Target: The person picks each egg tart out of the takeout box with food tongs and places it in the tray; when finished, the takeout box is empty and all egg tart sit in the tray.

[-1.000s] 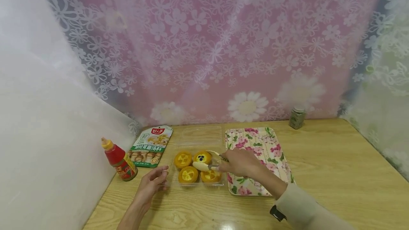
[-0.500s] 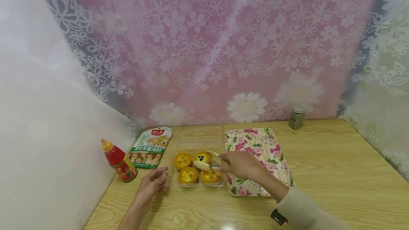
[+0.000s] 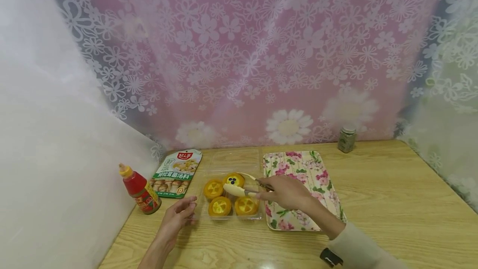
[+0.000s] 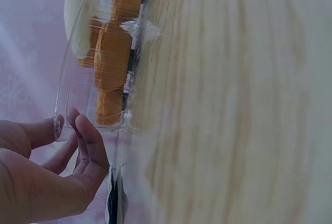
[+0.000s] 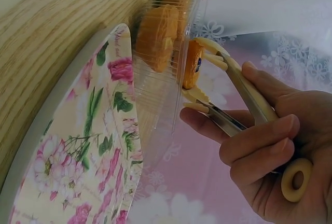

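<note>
A clear plastic box [image 3: 228, 218] holds several round yellow tarts, such as the front-left one [image 3: 219, 206]. My left hand [image 3: 175, 218] pinches the box's left rim between thumb and fingers, seen closely in the left wrist view [image 4: 57, 167]. Cream-tipped metal tongs [image 5: 243, 86] are gripped in my right hand [image 3: 289, 192], whose fingers wrap their arms in the right wrist view [image 5: 280, 146]. Between the tong tips is the back-right tart [image 3: 233, 181], topped with dark berries; in the right wrist view that tart [image 5: 193, 64] stands partly above the box rim.
Right of the box lies a floral tray [image 3: 323, 186], partly under my right forearm. A green and white packet [image 3: 175, 172] and a red sauce bottle [image 3: 140, 190] are at the left. At the back right stands a small jar [image 3: 347, 139]. The box's clear lid [image 3: 235, 159] lies open behind it.
The berry-topped tart and the tong tips have shifted slightly back and left, away from the front tarts. My left hand has stayed at the box's left edge.
</note>
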The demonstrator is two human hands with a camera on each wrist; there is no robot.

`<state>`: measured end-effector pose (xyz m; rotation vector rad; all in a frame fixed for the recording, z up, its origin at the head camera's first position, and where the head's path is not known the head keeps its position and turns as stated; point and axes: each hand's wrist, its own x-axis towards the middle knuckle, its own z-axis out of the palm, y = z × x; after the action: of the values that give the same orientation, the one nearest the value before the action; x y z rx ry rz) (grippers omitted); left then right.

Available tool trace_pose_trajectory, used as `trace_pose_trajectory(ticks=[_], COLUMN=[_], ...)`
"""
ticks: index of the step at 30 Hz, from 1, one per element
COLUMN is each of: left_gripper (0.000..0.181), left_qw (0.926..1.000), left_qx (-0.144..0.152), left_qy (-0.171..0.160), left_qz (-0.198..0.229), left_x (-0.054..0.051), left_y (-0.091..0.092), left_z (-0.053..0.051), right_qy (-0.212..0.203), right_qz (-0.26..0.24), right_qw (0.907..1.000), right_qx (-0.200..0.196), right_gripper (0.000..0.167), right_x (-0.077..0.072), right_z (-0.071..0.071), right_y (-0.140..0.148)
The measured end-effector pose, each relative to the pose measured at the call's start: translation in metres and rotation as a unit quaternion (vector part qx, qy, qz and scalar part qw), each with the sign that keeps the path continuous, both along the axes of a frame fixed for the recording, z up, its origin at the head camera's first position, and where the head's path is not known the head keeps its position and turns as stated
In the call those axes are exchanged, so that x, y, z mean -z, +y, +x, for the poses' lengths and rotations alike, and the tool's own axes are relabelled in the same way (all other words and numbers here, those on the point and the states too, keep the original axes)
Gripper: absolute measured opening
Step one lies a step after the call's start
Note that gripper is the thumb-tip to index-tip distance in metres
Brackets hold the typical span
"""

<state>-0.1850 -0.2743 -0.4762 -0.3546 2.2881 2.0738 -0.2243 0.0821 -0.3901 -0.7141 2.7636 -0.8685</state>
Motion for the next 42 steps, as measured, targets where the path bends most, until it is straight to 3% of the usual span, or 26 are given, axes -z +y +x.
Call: trace_pose_trajectory(ticks=[8, 21, 30, 42], left_gripper=[0.042, 0.041, 0.041, 0.043], left_qw=[1.0, 0.9999, 0.9999, 0.9999], left_qx=[0.002, 0.008, 0.009, 0.011], left_qy=[0.003, 0.009, 0.012, 0.008], left_qz=[-0.001, -0.002, 0.002, 0.002], left_x=[0.001, 0.0, 0.002, 0.003], left_y=[0.0, 0.002, 0.0, -0.001], left_z=[0.0, -0.001, -0.001, 0.0], right_qy=[-0.021, -0.001, 0.015, 0.008], right_qz=[-0.055, -0.095, -0.092, -0.07], right_qw=[0.9983, 0.9955, 0.9953, 0.9948], right_qx=[-0.008, 0.0, 0.029, 0.074], right_gripper=[0.059, 0.065, 0.068, 0.075], right_x=[-0.003, -0.009, -0.011, -0.005], right_z=[0.001, 0.003, -0.001, -0.012], right_y=[0.018, 0.056, 0.079, 0.108])
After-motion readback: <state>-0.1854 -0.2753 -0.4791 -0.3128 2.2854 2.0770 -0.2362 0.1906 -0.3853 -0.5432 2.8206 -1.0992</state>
